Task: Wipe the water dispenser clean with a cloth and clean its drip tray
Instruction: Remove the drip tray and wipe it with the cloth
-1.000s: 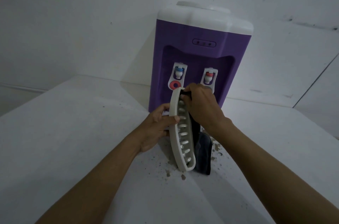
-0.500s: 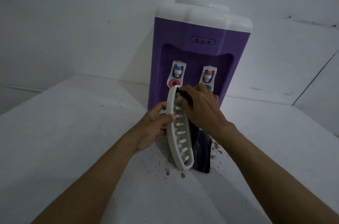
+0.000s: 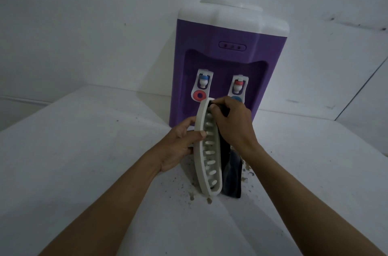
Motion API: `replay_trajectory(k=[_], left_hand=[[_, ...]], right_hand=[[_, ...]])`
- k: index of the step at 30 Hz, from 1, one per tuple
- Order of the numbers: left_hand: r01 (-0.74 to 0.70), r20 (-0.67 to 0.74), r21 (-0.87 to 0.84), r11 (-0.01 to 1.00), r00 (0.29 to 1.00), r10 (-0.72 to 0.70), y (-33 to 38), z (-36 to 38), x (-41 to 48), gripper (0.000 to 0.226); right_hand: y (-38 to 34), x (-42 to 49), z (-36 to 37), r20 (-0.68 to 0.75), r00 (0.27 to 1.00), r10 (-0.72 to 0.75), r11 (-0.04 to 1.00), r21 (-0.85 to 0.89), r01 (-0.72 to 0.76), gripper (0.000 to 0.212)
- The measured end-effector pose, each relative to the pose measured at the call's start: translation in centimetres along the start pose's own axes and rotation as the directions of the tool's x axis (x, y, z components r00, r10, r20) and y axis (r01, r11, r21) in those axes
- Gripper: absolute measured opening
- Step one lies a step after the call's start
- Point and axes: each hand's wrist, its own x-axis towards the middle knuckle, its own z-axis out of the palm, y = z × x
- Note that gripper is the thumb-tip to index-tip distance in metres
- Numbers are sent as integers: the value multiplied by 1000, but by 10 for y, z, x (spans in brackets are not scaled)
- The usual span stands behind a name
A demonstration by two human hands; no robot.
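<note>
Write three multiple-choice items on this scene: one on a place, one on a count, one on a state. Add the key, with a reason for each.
1. Where is the drip tray relative to the water dispenser?
A. Held on edge in front of it.
B. Seated in its slot under the taps.
C. Lying flat on its white top.

2. How many taps does the dispenser's front show?
A. One.
B. Two.
C. Four.

3. What is the right hand doing?
A. Hanging idle at the side.
B. Pushing a tap lever.
C. Gripping a dark cloth at the tray's upper end.

Key:
1 A: the left hand grips the tray's rim, and the tray stands on edge before the purple body.
2 B: there is one blue-capped tap and one red-capped tap.
3 C: the hand curls round the cloth, which hangs down beside the tray.
</note>
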Motion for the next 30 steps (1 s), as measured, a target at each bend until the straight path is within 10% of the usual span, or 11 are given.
replay_trajectory(k=[8, 13, 23, 30], left_hand=[[-14, -23, -12, 1000, 1000, 14, -2, -5, -2, 37], [-10, 9, -11, 1000, 1000, 10, -1, -3, 0, 41], [-20, -2, -25, 999, 1000, 20, -2, 2, 0, 40], [-31, -41, -50, 998, 999, 29, -3, 6, 0, 42]], right_hand=[[16, -2, 6, 66, 940, -334, 832, -448, 327, 23], [12, 0, -5, 27, 922, -385, 871, -319, 373, 13], [-4, 8, -14, 281, 921, -269, 716, -582, 386, 17], [-17, 12, -19, 252, 967, -33, 913, -387, 132, 18]])
